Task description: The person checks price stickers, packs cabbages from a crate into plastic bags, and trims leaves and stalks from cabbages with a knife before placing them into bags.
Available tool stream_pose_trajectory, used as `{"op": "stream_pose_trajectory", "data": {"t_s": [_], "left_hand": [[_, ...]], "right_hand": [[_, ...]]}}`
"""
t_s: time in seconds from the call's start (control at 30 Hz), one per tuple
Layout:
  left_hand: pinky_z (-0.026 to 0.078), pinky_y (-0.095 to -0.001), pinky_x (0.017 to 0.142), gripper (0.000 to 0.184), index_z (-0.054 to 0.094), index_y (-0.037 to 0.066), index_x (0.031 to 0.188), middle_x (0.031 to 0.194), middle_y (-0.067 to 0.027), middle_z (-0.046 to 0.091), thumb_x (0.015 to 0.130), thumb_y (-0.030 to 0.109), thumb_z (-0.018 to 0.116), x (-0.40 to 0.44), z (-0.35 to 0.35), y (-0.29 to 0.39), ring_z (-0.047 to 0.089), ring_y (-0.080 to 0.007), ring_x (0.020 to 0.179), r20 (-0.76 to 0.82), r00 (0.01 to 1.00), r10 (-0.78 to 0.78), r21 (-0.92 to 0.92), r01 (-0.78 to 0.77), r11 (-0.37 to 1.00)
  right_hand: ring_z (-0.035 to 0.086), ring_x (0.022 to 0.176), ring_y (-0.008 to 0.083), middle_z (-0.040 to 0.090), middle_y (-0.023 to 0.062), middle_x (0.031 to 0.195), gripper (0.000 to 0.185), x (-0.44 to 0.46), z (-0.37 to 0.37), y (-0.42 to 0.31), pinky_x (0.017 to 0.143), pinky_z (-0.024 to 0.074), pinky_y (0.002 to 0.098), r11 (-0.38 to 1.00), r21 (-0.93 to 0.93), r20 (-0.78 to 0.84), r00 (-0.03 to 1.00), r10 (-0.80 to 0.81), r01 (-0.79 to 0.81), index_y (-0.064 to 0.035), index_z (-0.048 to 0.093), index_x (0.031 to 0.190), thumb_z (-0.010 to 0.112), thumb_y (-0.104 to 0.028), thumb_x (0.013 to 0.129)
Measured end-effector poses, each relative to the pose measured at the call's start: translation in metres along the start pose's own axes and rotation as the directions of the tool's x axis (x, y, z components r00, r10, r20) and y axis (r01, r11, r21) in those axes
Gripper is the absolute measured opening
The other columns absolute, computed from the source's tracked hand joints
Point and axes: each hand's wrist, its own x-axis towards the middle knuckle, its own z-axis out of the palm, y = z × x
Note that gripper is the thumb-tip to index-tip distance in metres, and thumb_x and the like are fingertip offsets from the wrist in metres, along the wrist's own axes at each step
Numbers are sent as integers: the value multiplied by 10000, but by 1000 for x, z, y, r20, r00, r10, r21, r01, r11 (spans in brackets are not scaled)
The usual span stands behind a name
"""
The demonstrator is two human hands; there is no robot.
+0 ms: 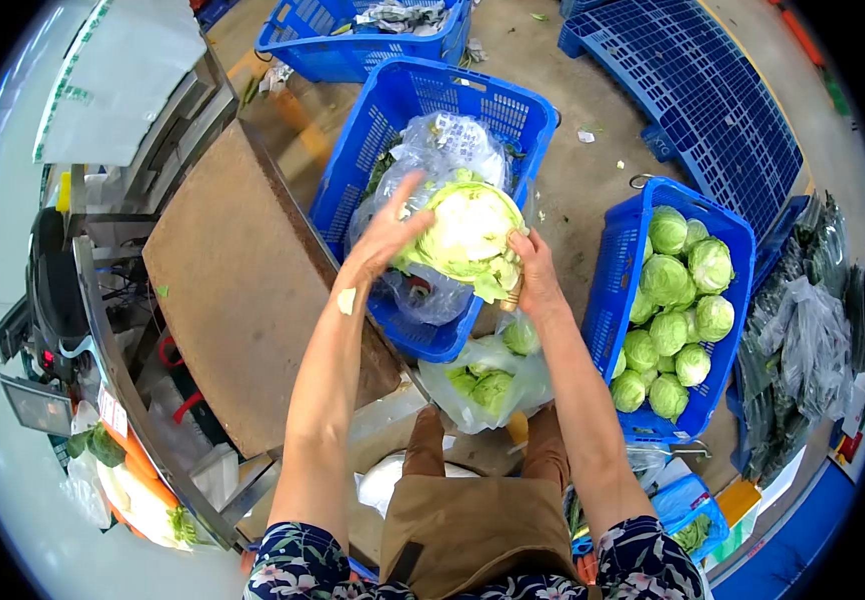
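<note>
Over a blue crate (433,345), a pale head of cabbage (468,225) with ragged green outer leaves is held up. My right hand (538,270) grips its right side, and a light wooden handle (512,297) shows below those fingers; the rest of that tool is hidden. At the cabbage's left edge is my left hand (388,235), slightly blurred, its fingers apart; whether it touches the leaves is hard to tell. Crumpled clear plastic (463,140) and loose leaves lie in the crate below. Between my legs and the crate, a plastic bag (458,385) contains green cabbages.
On the right stands a blue crate (596,300) of several cabbages. Behind it is a blue pallet (693,80); another blue crate (393,55) sits at the top. A brown board-topped table (243,290) is left of my arms, with carrots (148,475) farther left.
</note>
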Motion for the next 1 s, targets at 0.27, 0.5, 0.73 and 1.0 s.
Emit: {"op": "stream_pose_trajectory", "data": {"t_s": [0.27, 0.5, 0.73, 1.0], "left_hand": [[414, -386, 1025, 985, 236, 72, 1449, 1336, -159, 460, 658, 119, 821, -39, 37, -47, 469, -281, 1223, 3, 985, -173, -761, 115, 639], [380, -460, 1044, 896, 181, 127, 1467, 1412, -143, 381, 771, 147, 745, -78, 99, -99, 400, -295, 1286, -215, 922, -322, -876, -36, 481], [403, -349, 1012, 1088, 178, -1, 1411, 1315, -175, 434, 592, 160, 875, -108, 140, -141, 460, -256, 1202, -336, 856, -392, -536, 168, 827], [388, -343, 1023, 1145, 178, -42, 1369, 1246, -165, 457, 527, 199, 916, -103, 156, -164, 462, -248, 1172, -383, 837, -392, -531, 148, 835]], "right_hand": [[606, 991, 189, 577, 124, 1117, 674, 25, -18, 10, 827, 533, 312, 960, -197, 72, 974, 217, -200, 43, 460, 1239, 745, -362, 782], [626, 822, 144, 613, 57, 915, 392, 33, -25, 17, 727, 535, 275, 918, -346, 54, 973, 225, -193, 11, 551, 1055, 763, -170, 780], [571, 747, 128, 591, 40, 841, 388, 43, -71, 69, 659, 485, 279, 719, -639, -33, 944, 328, -272, -1, 594, 929, 819, -219, 699], [537, 734, 112, 594, 48, 802, 195, 44, -104, 98, 642, 435, 285, 693, -663, -20, 932, 361, -282, -22, 619, 961, 598, -202, 888]]}}
